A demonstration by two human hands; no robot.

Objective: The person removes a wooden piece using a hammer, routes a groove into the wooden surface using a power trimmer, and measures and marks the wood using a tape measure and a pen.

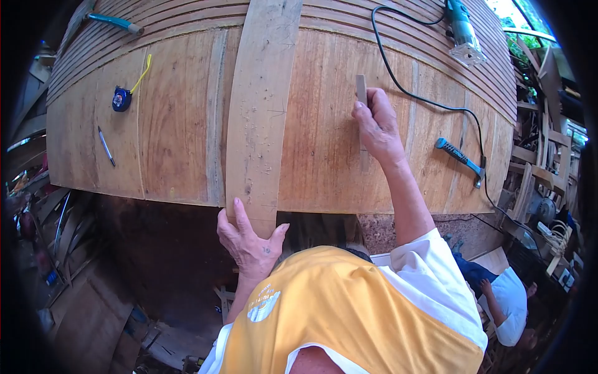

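Note:
A long pale wooden plank lies across the wooden panel, its near end sticking out past the panel's front edge. My left hand rests at that near end, with its fingers spread across the plank's width. Small crumbs and a few pencil lines show on the plank's face. To the right, my right hand grips a thin, narrow wooden strip between thumb and fingers above the panel. Part of the strip is hidden behind the hand.
On the panel's left lie a blue tape measure, a pen and a teal-handled tool. Toward the right are a hammer, a teal power tool and its black cord. Another person is at lower right.

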